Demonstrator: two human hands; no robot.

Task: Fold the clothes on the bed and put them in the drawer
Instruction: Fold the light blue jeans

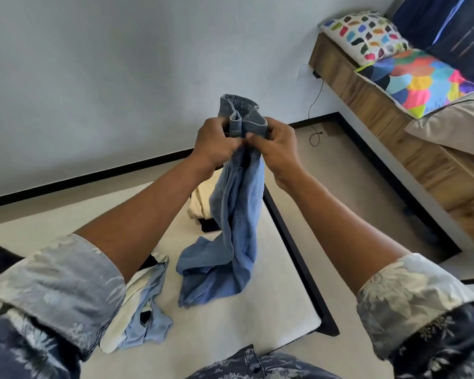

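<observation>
A light blue denim garment [230, 228] hangs in front of me, its lower end resting crumpled on the white mattress [279, 305]. My left hand [214, 144] and my right hand [278, 147] grip its bunched waistband side by side, fingers curled round the cloth. Near my left forearm, a pale blue and cream piece of clothing [143, 310] lies in a heap on the mattress. A cream garment [201, 203] and a dark one [210, 225] lie behind the hanging denim, partly hidden. No drawer is in view.
The mattress has a black frame [298, 242] along its right edge. A wooden bed [381, 110] stands at the right, carrying a patterned pillow [367, 36] and a colourful cover [422, 77]. A cable [315, 132] trails on the floor by the grey wall.
</observation>
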